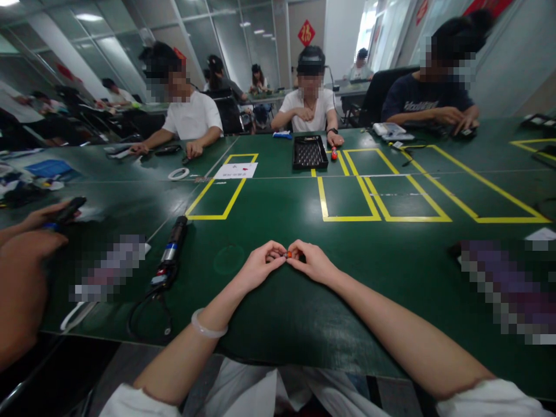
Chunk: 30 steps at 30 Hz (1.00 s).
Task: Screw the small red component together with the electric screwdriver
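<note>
Both of my hands meet low over the green table [269, 313], fingertips almost touching. My left hand [262, 265] is closed in a pinch, a pale bangle [207, 325] on its wrist. Opposite it, my right hand [313, 262] pinches too. Between the fingertips shows a small orange piece [289, 255] with a dark bit at its left side; the fingers cover most of it, and its kind is too small to make out. To the left of my hands lies a black cylindrical tool [174, 237] with a silver-and-blue band and a cable.
A black tray [310, 153] stands across the table, beside a red-handled tool [334, 153] near a co-worker's hand. Yellow tape outlines [351, 219] mark the tabletop. A white paper [237, 170] and a white ring [178, 174] lie farther left. Another person's arm [21, 278] reaches in at left.
</note>
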Available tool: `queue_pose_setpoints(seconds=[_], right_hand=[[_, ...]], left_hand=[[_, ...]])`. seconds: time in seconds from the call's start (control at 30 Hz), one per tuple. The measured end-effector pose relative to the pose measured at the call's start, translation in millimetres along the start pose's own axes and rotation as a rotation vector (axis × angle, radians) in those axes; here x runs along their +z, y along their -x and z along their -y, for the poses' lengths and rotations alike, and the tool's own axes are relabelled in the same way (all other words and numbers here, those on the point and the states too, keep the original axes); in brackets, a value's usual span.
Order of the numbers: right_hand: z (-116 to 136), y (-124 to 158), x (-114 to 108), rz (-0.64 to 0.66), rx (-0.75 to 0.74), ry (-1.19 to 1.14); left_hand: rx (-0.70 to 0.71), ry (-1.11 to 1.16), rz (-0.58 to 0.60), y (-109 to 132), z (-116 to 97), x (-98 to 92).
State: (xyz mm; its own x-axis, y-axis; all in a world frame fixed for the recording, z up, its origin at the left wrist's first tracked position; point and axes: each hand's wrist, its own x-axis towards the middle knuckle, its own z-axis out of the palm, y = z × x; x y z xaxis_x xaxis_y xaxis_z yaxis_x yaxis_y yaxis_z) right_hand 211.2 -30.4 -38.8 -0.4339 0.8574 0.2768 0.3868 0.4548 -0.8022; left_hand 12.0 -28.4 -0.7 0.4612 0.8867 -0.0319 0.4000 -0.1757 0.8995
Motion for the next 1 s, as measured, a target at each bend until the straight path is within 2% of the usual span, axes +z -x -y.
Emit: queue_pose_setpoints(seconds=[0.23, 0.5, 0.8, 1.0], right_hand=[[0.3, 0.3, -1.2, 0.001, -0.013, -0.073], [3.9, 0.0, -2.1, -0.011, -0.015, -0.052], [4.0, 0.0, -3.5, -0.025, -0.001, -0.084], [2.8, -0.1, -2.2, 0.007, -0.033, -0.121]], left_hand=[[0.022, 0.013, -0.005, 0.4, 1.9, 2.4], [-0.012, 0.1, -0.031, 0.5, 0.8, 3.9], [0.034, -0.022, -0.057, 3.1, -1.7, 4.1], [0.032, -0.013, -0.04, 3.5, -2.4, 4.4]])
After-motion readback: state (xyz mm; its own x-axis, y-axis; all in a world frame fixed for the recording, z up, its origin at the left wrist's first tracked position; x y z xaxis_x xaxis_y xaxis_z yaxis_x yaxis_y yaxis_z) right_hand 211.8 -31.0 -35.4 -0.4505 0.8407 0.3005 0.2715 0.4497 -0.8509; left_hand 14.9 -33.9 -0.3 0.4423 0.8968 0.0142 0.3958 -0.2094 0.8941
